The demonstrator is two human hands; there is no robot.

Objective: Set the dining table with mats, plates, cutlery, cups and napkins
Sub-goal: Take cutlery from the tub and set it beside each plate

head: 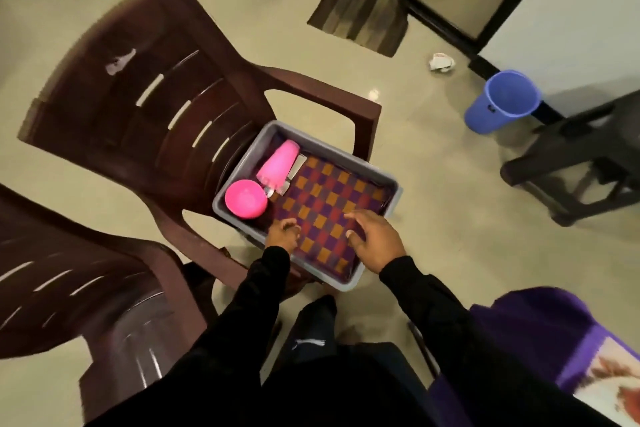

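We see a brown chair w/ a grey tray on its seat. On the floor: striped mat, blue bin, crumpled paper, dark stool, 2nd chair.

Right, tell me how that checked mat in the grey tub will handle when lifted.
The purple-and-orange checked mat lies flat in the grey plastic tub, so it is probably thin and light. It may well flop if lifted by one edge.
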